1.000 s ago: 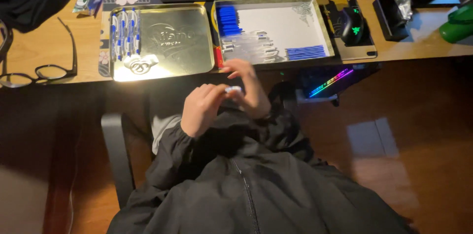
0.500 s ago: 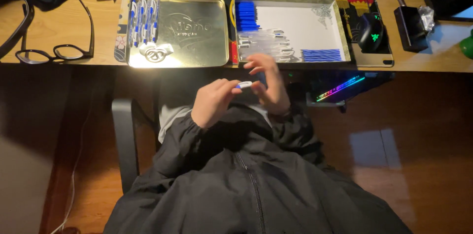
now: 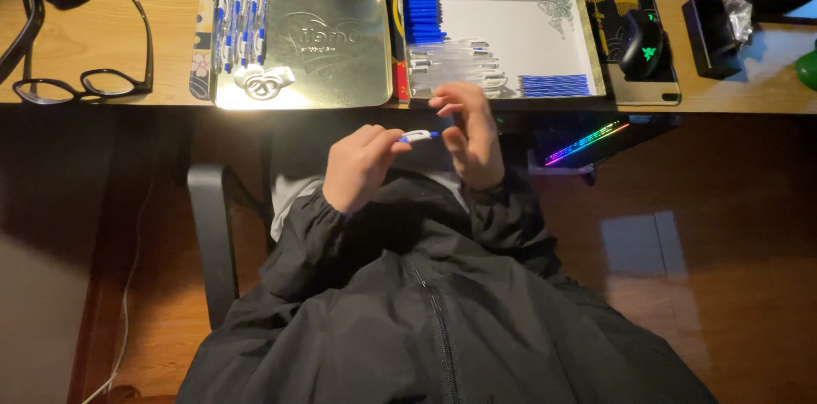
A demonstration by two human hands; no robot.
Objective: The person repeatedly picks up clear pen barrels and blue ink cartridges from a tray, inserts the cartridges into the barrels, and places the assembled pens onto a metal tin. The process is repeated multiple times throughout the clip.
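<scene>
Holding the pen (image 3: 417, 136) level above the lap, just below the tabletop (image 3: 77, 47) edge, left hand (image 3: 357, 167) fingers clamped on the barrel, right hand (image 3: 470, 136) fingers pinching its blue end, pressing straight along the axis.

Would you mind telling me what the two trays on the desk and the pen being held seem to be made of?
The gold square tray looks like glossy embossed metal, given its reflections. The white-floored tray has a similar metallic rim. The white-and-blue pen, between left hand and right hand, appears smooth plastic.
</scene>
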